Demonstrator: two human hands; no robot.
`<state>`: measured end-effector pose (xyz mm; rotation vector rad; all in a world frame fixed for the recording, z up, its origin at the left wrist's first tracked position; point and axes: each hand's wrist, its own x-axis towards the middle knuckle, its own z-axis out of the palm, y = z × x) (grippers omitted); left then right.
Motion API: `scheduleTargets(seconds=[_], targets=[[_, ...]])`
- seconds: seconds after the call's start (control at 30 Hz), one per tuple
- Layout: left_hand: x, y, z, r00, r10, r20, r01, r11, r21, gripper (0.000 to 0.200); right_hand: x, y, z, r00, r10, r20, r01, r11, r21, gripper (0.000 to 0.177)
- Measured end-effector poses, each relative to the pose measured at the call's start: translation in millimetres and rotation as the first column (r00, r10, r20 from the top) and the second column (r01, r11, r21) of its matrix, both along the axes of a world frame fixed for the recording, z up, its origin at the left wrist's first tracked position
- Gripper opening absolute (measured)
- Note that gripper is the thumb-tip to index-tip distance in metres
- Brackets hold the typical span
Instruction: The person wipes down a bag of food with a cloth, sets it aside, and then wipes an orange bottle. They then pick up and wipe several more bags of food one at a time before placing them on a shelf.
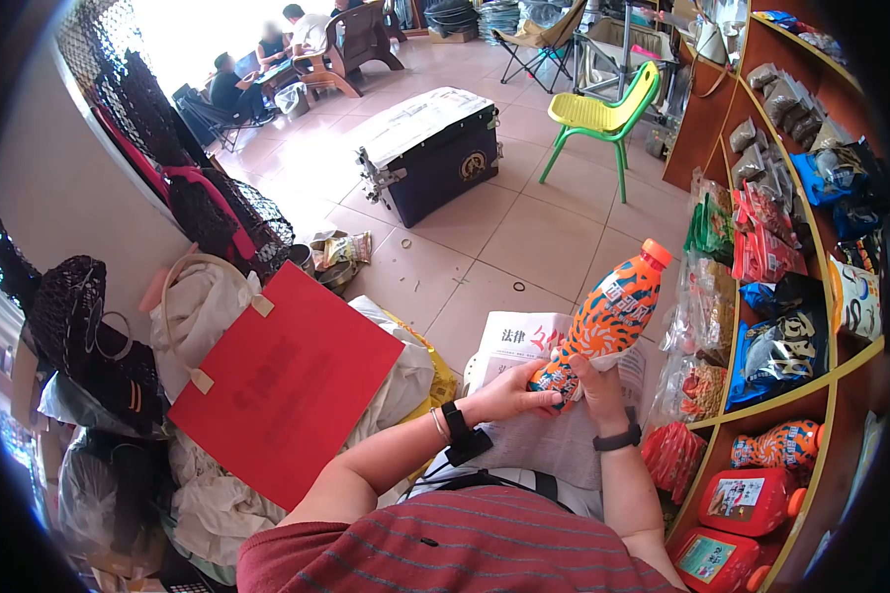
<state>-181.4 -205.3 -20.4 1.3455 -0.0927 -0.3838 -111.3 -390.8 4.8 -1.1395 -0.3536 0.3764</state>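
- The orange bottle (608, 321) is between the 2 hands, slanting up and away to the right of the fingers, with its cap (655, 253) at the far end.
- The left hand (509, 393) has its fingers closed around the bottle's lower end, thumb lying across the printed side.
- The right hand (599, 387) is narrowed on the bottle's near right side, thumb raised along it. A pale cloth or tissue (611, 362) lies against the bottle by those fingers; its edges are hard to tell.
- The bottle looks like smooth plastic: probably firm when full, a little giving if squeezed, not fragile. The fill level cannot be seen, so its weight is uncertain; a full one would be fairly heavy and could slip if damp.
- Its best hold is likely around the body, 1 hand low and 1 higher, since the far end leans out beyond the fingers.
- Both forearms reach forward from the body, elbows apart, wrists converging over the lap; the left comes in at a slant, the right more upright.
- A printed newspaper (509, 346) lies below the fingers; a red bag (287, 385) is left of them, and a shelf (806, 397) of packets stands to their right.
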Motion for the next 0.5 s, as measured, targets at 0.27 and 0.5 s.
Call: scheduleTargets(seconds=[0.27, 0.5], targets=[[0, 0, 0, 1.000, -0.010, -0.016, 0.009, 1.000, -0.026, 0.057, 4, -3, -12, 1.000, -0.001, -0.009, 0.001, 1.000, -0.018, 0.048], [0, 0, 1, 1.000, -0.012, -0.014, 0.011, 1.000, -0.019, 0.055, 6, -5, -18, 0.999, 0.030, -0.040, -0.031, 0.999, -0.019, 0.056]])
